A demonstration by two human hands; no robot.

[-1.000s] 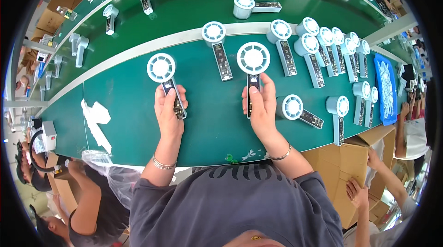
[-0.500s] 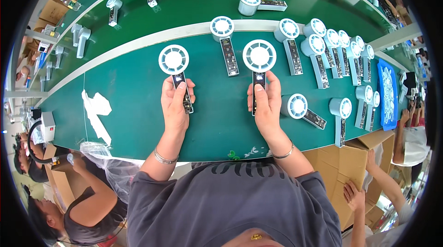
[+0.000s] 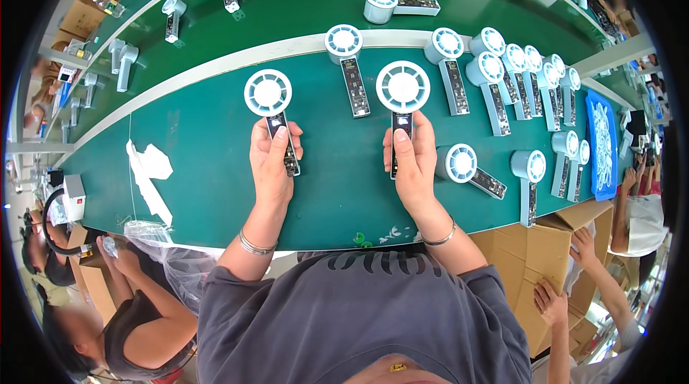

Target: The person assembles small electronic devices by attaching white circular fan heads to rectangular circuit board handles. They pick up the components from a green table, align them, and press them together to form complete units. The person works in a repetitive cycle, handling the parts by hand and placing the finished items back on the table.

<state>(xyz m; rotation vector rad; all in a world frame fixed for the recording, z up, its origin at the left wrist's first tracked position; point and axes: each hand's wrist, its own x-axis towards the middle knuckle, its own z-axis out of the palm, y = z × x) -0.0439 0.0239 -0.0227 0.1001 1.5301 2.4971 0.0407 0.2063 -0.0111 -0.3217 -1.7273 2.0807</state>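
Observation:
My left hand point(image 3: 270, 165) is closed around the handle of a white handheld fan point(image 3: 268, 92), its thumb on the bare circuit board set in the handle. My right hand point(image 3: 416, 169) grips a second handheld fan point(image 3: 402, 87) the same way, thumb pressed near a small lit spot on the board. Both fans stand heads away from me, over the green table point(image 3: 330, 197). Just beyond and between them lies another fan point(image 3: 344, 40) with its board exposed. Beside my right hand a fan point(image 3: 460, 163) rests with its handle pointing right.
Several more fans point(image 3: 495, 86) cluster at the right, near a blue tray point(image 3: 601, 147) of white parts. A green conveyor point(image 3: 308, 0) carrying fans runs beyond a pale rail. White sheets point(image 3: 149, 172) lie at left. A co-worker's hand point(image 3: 551, 303) touches a cardboard box point(image 3: 517, 258).
The fans on the far conveyor have shifted left. Both my hands keep their grip, nearly still. A co-worker's second hand at right has come into view above the box; the left co-worker's arms have moved.

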